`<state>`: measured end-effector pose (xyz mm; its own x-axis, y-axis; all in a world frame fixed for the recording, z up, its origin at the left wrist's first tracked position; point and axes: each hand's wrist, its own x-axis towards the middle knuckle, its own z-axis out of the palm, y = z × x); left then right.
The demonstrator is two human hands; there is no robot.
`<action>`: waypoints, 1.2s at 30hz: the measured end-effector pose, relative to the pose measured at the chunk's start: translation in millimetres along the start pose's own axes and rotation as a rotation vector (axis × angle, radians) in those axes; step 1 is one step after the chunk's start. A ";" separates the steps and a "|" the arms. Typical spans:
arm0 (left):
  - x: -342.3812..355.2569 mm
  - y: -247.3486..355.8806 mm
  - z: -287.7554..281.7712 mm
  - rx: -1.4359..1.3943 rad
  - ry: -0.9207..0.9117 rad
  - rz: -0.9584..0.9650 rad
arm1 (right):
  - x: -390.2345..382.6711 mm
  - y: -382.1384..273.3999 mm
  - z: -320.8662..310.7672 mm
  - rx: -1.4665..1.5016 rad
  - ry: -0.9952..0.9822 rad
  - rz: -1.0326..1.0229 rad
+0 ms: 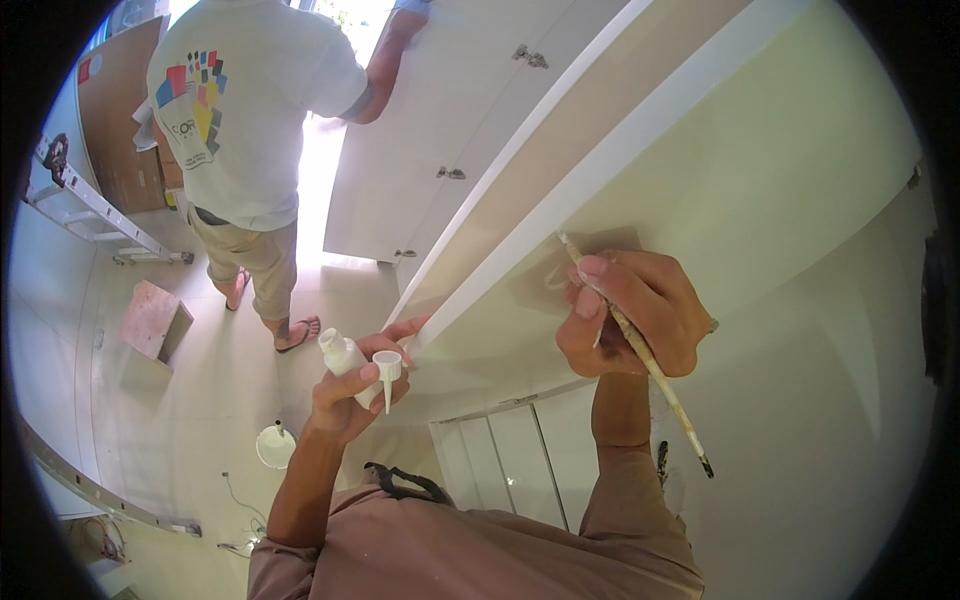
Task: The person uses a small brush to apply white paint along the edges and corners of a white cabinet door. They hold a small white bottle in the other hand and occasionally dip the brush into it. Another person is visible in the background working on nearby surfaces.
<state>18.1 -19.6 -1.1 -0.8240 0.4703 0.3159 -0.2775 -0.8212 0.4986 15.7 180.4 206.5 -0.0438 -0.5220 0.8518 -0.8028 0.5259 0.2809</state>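
Observation:
My right hand (655, 305) is closed round a thin paintbrush (662, 382) with a paint-smeared handle and a dark end. The brush's whitened tip is at the edge of a glossy cream panel (730, 190), beside its white border strip (500, 258); whether it touches, I cannot tell. My left hand (338, 408) grips a small white bottle (343, 352), tilted and without its cap. A white nozzle cap (388, 368), spout pointing down, is pinched in the same hand. Some of my left fingers reach the panel's lower end.
At the upper left a person (245, 110) in a white shirt stands by a white door (420, 150) with metal hinges. A ladder (100, 215), a wooden box (155, 320), a white bucket (276, 447) and a loose cable (240, 497) are on the left.

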 end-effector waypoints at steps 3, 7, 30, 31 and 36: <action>-0.2 0.6 0.4 0.005 -0.001 0.003 | -1.7 -0.1 1.6 0.030 0.036 0.027; -0.8 -0.6 1.9 0.018 -0.009 0.005 | -4.9 -0.2 0.4 0.004 0.066 0.042; -0.7 -1.2 2.6 -0.014 0.006 -0.014 | -3.4 -1.0 -0.8 0.022 -0.056 -0.026; -0.7 -1.2 2.3 -0.014 0.010 -0.012 | -3.7 -1.0 0.4 0.019 -0.040 -0.034; -0.9 -0.9 -0.1 -0.016 -0.015 -0.012 | -5.4 -3.1 1.3 0.012 -0.034 -0.014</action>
<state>19.0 -19.4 -2.0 -0.8131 0.4847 0.3224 -0.2951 -0.8206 0.4894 17.7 180.6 200.5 -0.0528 -0.5521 0.8321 -0.8103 0.5106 0.2874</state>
